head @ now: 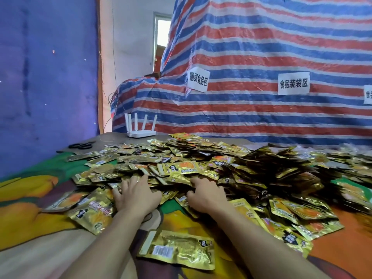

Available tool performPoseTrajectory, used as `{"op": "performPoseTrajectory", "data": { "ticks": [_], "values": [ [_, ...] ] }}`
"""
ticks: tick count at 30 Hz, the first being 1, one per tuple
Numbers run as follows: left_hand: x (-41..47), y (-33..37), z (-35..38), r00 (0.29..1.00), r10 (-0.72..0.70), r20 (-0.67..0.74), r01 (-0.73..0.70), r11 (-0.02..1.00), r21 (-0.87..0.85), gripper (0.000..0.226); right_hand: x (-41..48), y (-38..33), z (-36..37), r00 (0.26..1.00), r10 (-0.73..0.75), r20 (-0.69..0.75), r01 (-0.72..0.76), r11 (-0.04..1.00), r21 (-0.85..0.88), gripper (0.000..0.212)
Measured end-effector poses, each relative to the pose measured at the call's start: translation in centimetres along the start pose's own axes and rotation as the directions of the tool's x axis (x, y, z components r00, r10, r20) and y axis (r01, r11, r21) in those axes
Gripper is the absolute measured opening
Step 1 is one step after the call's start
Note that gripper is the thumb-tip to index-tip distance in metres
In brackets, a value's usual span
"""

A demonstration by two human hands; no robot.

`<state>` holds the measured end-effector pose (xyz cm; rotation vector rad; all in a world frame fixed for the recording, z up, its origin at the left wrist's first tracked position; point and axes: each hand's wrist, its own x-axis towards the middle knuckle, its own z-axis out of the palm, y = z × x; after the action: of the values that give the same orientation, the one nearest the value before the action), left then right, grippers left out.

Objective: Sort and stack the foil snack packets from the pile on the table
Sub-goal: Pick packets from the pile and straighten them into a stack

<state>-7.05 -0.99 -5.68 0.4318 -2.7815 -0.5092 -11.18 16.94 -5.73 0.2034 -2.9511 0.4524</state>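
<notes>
A wide pile of gold foil snack packets [201, 158] covers the middle and right of the table. My left hand [134, 195] lies palm down on the near edge of the pile, fingers spread over packets. My right hand [205, 195] rests beside it, its fingers curled into the packets at the pile's near edge; whether it grips one I cannot tell. A single packet [177, 249] lies face down between my forearms, close to me. More loose packets [92, 210] lie to the left of my left hand.
A colourful printed cloth [30, 198] covers the table. A white router [141, 127] with several antennas and black scissors [80, 146] sit at the far left. A striped tarpaulin [261, 57] with white paper labels rises behind the table.
</notes>
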Motion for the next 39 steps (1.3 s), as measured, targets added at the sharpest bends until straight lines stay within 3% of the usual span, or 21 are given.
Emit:
{"op": "performPoseTrajectory", "data": {
  "ticks": [6,9,16,22,26,30,34,38,39],
  "values": [
    [0.0,0.8,0.5,0.985,0.039,0.166,-0.038,0.999,-0.007,0.098,-0.3,0.0,0.2,0.998,-0.026,-0.05,0.026,1.0,0.005,0.052],
    [-0.1,0.9,0.7,0.977,0.061,0.204,-0.063,0.998,0.003,0.087,-0.4,-0.1,0.1,0.998,-0.027,-0.061,0.028,0.999,0.017,0.05],
    [-0.4,1.4,0.9,0.997,0.079,0.012,-0.079,0.997,0.008,0.038,-0.5,-0.2,0.0,0.99,-0.061,-0.127,0.06,0.998,-0.015,0.027],
    [-0.7,1.9,0.1,0.99,0.061,-0.128,-0.073,0.993,-0.091,0.032,-0.7,0.2,-0.8,0.973,-0.095,-0.211,0.104,0.994,0.031,0.011],
    [-0.7,2.1,-0.4,0.93,0.1,-0.354,-0.176,0.966,-0.19,0.022,-1.1,0.6,-2.0,0.935,-0.066,-0.349,0.123,0.982,0.143,0.006],
    [-1.0,2.4,-0.8,0.842,0.126,-0.525,-0.331,0.888,-0.319,0.013,-1.2,1.1,-2.7,0.874,-0.007,-0.486,0.13,0.967,0.22,0.01],
    [-1.0,2.6,-0.7,0.807,0.115,-0.579,-0.428,0.79,-0.439,0.013,-1.0,1.5,-3.1,0.843,0.038,-0.537,0.194,0.91,0.367,0.008],
    [-1.1,3.0,-0.8,0.783,0.075,-0.618,-0.517,0.632,-0.578,0.007,-0.8,1.8,-2.9,0.823,0.039,-0.567,0.229,0.891,0.393,0.007],
    [-1.1,3.1,-0.8,0.771,0.055,-0.634,-0.531,0.605,-0.594,0.005,-0.8,1.8,-2.8,0.824,0.04,-0.565,0.221,0.895,0.387,0.016]
  ]
}}
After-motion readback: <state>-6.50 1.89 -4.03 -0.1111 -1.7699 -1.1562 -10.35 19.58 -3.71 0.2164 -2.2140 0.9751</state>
